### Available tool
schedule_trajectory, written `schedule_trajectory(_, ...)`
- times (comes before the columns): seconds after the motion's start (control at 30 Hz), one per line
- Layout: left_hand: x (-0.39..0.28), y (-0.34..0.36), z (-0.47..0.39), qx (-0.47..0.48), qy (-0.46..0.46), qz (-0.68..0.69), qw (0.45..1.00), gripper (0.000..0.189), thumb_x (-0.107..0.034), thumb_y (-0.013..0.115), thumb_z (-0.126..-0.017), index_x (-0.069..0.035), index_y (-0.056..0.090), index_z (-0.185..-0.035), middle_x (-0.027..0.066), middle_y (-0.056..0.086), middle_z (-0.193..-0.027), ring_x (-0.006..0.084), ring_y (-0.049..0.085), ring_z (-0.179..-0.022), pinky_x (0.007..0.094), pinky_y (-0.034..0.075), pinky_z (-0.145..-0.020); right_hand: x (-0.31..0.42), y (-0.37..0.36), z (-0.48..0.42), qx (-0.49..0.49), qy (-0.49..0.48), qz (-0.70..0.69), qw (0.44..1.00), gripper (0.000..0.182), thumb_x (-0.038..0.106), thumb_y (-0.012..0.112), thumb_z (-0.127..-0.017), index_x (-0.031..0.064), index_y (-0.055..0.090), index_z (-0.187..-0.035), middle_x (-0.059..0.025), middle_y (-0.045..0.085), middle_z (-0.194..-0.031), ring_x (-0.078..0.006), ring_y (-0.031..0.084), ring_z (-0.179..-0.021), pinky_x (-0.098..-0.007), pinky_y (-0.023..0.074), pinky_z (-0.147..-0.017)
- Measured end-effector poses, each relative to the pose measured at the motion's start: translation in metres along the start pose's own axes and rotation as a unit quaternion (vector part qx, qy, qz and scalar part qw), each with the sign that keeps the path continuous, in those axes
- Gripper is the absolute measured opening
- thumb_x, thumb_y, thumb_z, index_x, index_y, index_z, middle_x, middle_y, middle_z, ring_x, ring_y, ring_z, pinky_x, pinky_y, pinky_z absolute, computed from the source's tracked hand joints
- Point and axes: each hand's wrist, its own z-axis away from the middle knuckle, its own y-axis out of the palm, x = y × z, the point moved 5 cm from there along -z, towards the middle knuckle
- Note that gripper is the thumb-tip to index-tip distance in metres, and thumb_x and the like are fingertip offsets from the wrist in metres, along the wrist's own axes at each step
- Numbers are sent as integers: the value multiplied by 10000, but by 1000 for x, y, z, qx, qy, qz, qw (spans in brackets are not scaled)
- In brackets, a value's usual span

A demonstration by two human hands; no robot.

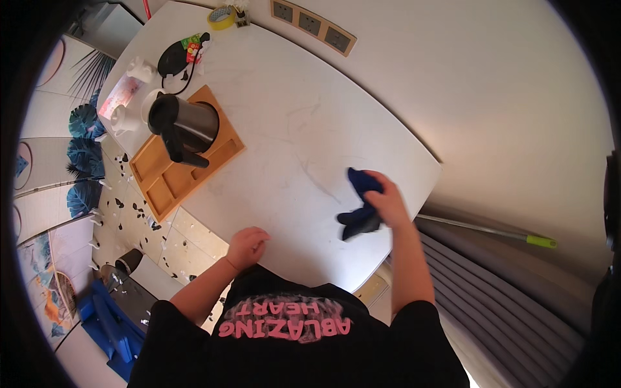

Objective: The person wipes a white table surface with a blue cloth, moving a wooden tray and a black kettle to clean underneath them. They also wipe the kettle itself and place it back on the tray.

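My right hand (392, 201) grips a dark blue cloth (366, 186) over the right part of a white tabletop (271, 160). The bunched cloth dangles in folds to the left of the fingers. Faint curved smears mark the white surface just left of it. At the table's near edge, my left hand (246, 246) is loosely curled with nothing visible in it. Beyond that hand, a steel electric kettle (196, 123) with a black handle and lid stands on a wooden compartment tray (170, 186).
White cups (123, 120), a black kettle base (172, 58) with its cord, and yellow tape (221, 18) sit toward the far left. Wall sockets (310, 23) line the back. A green-tipped pole (541, 241) and grey curtain (490, 286) lie right. Scraps litter the floor (194, 230).
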Motion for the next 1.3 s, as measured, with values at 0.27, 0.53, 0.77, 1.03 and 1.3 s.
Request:
schedule_trajectory(0.27, 10, 1, 3, -76, -48, 39, 995, 164, 81, 572, -800, -33, 652, -886, 118, 656, -821, 276, 648, -748, 348, 527, -681, -104, -72, 12, -290, -157, 327, 886, 581, 226, 687, -802, 80, 543, -1346, -182, 535, -1370, -340, 519, -1252, -486, 421, -1031)
schedule_trajectory(0.53, 15, -6, 33, -101, -102, 65, 988, 162, 95, 548, -817, -13, 647, -887, 116, 644, -810, 225, 648, -728, 320, 520, -679, -82, 62, 17, -332, -260, 415, 807, 528, 147, 650, -768, 101, 598, -1291, -191, 527, -1390, -403, 502, -1274, -491, 433, -1052)
schedule_trajectory(0.77, 35, -35, 75, -158, -153, 43, 974, 164, 90, 555, -824, -9, 660, -903, 112, 659, -820, 227, 653, -735, 310, 522, -684, -46, 173, 4, -161, -319, 390, 849, 577, 109, 661, -694, 110, 608, -1269, -165, 519, -1396, -368, 484, -1295, -460, 415, -1073)
schedule_trajectory(1.03, 64, -69, 102, -236, -226, 117, 938, 152, 58, 502, -942, 8, 637, -991, 74, 645, -934, 145, 655, -791, 253, 525, -722, -69, 322, 61, 19, -427, 334, 840, 349, 172, 554, -862, 116, 647, -1194, -153, 550, -1363, -348, 511, -1273, -466, 401, -1081)
schedule_trajectory(1.3, 56, -99, 90, -258, -233, 128, 929, 157, 4, 493, -983, 0, 642, -1031, 61, 658, -969, 137, 638, -834, 256, 519, -782, -35, 361, 86, 290, -274, 99, 912, 521, 48, 628, -694, 106, 629, -1212, -117, 596, -1285, -317, 578, -1153, -399, 498, -952)
